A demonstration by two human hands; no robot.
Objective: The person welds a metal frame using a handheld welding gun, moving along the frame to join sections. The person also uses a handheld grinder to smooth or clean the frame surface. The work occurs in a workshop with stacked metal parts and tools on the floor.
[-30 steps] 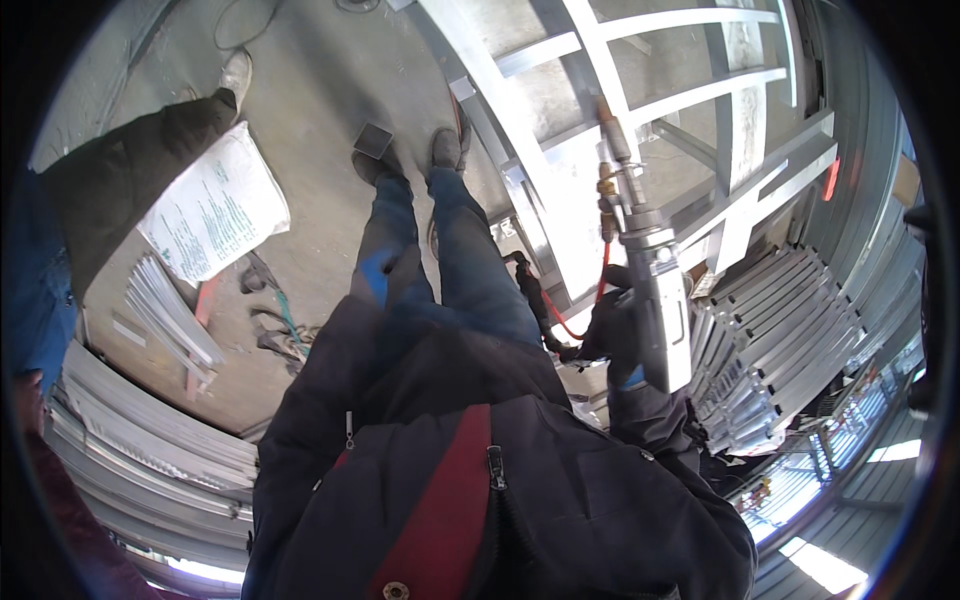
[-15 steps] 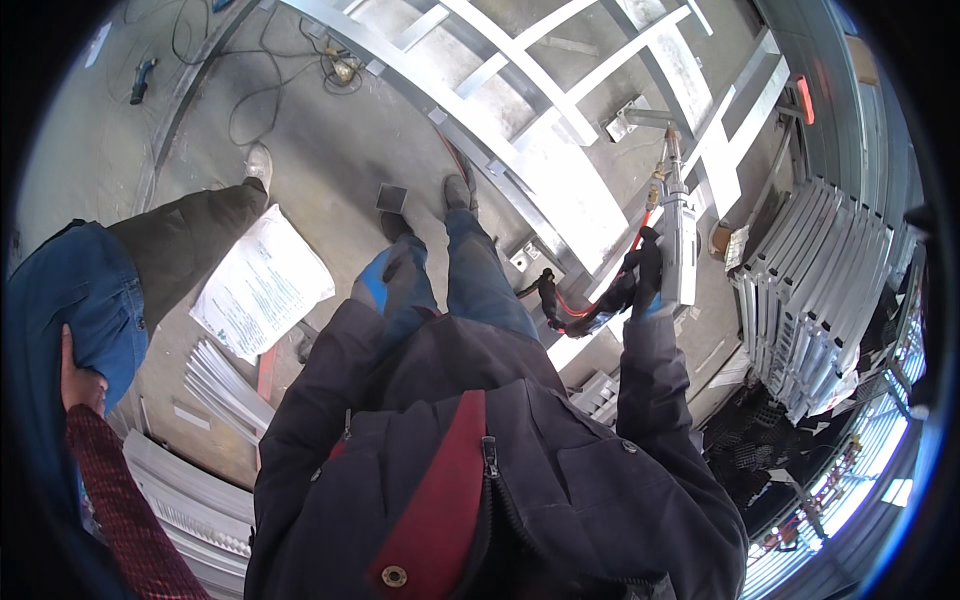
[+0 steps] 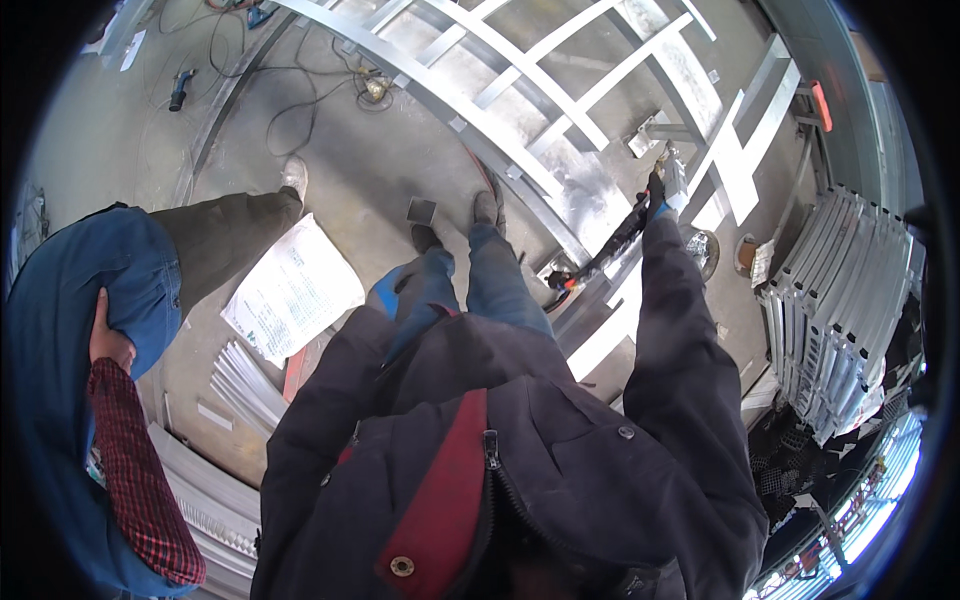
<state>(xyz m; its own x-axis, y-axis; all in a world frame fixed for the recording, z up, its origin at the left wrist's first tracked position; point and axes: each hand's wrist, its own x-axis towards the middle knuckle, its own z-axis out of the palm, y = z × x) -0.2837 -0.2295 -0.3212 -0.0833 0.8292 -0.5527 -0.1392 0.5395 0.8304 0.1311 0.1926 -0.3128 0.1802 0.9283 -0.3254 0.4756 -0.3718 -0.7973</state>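
My right hand, in a dark glove with a blue cuff, is stretched forward over the metal frame. It is closed on a long grey tool, seen end-on and partly hidden by the hand. A black-sleeved hose trails from beside the hand down to the left. My left arm hangs by my thigh. At its end a blue and grey patch shows, and the fingers there cannot be made out.
A co-worker stands at the left beside a white printed sack. Stacked metal profiles lie at the right. Cables and a blue-black hand tool are on the floor. A dark square plate lies by my left shoe.
My right arm has reached farther forward, carrying the grey tool away from me over the frame. The hose has stretched out straighter. The whole view has shifted slightly.
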